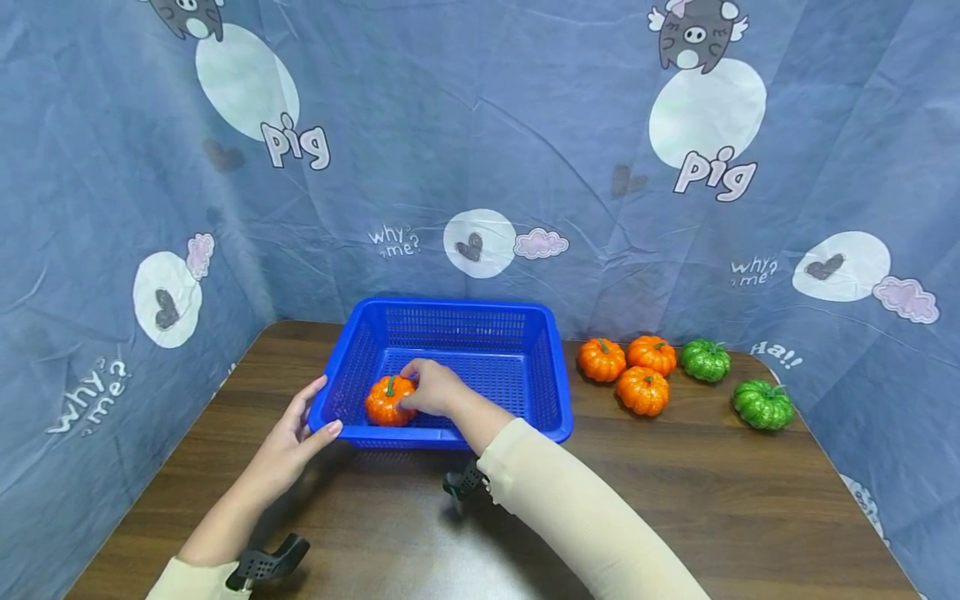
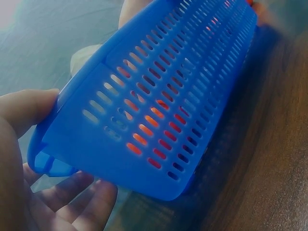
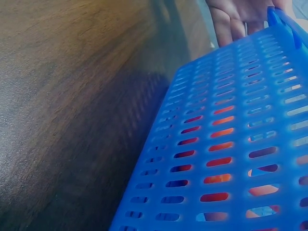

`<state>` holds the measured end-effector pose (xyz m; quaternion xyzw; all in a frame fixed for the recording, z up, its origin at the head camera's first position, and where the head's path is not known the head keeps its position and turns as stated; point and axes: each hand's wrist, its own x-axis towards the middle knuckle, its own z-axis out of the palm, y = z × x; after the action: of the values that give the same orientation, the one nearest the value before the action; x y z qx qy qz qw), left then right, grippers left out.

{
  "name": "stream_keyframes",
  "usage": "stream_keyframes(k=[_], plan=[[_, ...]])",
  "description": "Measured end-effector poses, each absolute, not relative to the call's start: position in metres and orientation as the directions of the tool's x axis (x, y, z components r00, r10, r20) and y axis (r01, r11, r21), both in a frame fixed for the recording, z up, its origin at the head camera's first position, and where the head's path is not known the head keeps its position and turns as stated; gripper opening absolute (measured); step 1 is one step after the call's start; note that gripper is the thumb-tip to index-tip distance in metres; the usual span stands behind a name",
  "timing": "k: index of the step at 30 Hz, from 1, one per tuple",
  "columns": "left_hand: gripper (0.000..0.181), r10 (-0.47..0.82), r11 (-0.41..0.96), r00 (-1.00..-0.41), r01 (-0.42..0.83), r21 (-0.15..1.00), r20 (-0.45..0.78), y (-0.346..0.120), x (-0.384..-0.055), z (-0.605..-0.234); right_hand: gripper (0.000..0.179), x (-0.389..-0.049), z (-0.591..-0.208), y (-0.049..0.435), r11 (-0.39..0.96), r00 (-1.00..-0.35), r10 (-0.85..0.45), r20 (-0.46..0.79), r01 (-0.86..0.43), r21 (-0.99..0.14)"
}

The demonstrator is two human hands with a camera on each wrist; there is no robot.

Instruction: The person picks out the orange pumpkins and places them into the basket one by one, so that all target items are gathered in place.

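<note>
Pumpkin (image 1: 387, 402), orange with a green stem, sits on the floor of the blue basket (image 1: 450, 312), in its near left part, with the right hand (image 1: 433, 388) curled round its right side. Whether the fingers are gripping firmly or only resting on it is hard to tell from the head view. The left hand (image 1: 296, 437) holds the basket's near left corner, thumb over the rim and fingers under the wall; in the left wrist view the fingers (image 2: 82, 202) show below the basket (image 2: 159, 110), relaxed rather than clenched. Through the slots in the right wrist view orange shows behind the basket wall (image 3: 226, 159), which fits the pumpkin lying close to that side.

Judging from how things lie, one pumpkin is in the basket and the rest are not. Outside it, on the desk (image 1: 675, 500) to the right, stand three orange ones (image 1: 601, 359) (image 1: 651, 354) (image 1: 642, 390) in a tight cluster and two green ones (image 1: 705, 360) (image 1: 762, 404) further right, well apart from the basket. So the work looks barely begun: five remain on the desk, and the hand has not yet left the first.
</note>
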<state>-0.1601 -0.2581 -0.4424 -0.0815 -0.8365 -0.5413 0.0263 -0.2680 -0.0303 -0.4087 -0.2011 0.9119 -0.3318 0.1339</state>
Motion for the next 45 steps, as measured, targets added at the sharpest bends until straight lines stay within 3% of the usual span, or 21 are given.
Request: stream_keyframes(k=[12,33,45], plan=[[0.072,0.1,0.417,-0.987,0.159,0.895,0.128,-0.257,-0.159,-0.442,0.045,-0.264,-0.39,-0.021,0.692,-0.877,-0.476,-0.062,-0.33,-0.642],[0.072,0.103,0.41,-0.987,0.153,0.899,0.121,-0.258,-0.159,-0.444,0.027,-0.24,-0.354,0.023,0.666,-0.873,-0.485,0.057,-0.411,-0.622],[0.073,0.102,0.405,-0.988,0.149,0.902,0.118,-0.258,-0.159,-0.442,0.029,-0.222,-0.334,0.053,0.658,-0.883,-0.452,0.124,-0.425,-0.621]])
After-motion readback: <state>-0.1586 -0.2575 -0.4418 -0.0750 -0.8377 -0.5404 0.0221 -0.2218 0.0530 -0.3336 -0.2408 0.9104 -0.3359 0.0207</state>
